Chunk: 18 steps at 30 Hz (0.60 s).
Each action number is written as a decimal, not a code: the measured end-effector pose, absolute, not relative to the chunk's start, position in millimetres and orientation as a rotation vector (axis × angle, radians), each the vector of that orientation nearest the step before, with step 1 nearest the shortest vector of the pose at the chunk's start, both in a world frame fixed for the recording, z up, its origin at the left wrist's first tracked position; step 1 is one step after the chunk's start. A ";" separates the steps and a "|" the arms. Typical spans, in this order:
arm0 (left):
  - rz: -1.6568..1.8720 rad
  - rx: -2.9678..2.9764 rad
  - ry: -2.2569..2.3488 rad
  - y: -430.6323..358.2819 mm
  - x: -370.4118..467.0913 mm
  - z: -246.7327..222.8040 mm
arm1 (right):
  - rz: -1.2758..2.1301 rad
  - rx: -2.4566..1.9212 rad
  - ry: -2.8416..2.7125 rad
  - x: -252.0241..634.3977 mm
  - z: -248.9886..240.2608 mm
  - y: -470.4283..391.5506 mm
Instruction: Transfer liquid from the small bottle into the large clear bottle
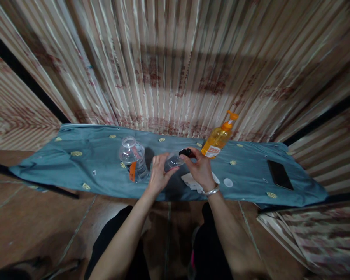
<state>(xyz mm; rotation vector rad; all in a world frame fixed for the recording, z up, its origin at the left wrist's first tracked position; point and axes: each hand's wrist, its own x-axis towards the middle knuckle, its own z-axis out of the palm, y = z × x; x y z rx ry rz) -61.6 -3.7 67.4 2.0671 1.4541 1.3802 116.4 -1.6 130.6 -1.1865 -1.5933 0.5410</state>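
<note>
My left hand [160, 173] is closed around a small clear bottle [172, 160], tilted with its neck toward the right. At that neck, the fingers of my right hand [200, 169] pinch a black cap [185, 152]; whether the cap is loose or seated I cannot tell. A silver bangle circles my right wrist. Under that hand lies a crumpled white tissue [192, 183]. To the left stands a larger clear plastic bottle [129, 149] with an orange and black label and no lid. An orange pump bottle [217, 142] of yellow liquid stands behind my right hand.
A teal patterned cloth [102, 155] covers the narrow table. A round white disc [228, 182] lies right of the tissue, and a black phone [280, 174] rests near the right end. A striped curtain [169, 70] hangs close behind, with dark poles at both sides.
</note>
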 end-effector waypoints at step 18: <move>1.062 1.870 1.274 -46.0 -67.5 88.2 | 0.837 -1.182 -1.587 135.8 131.9 -16.3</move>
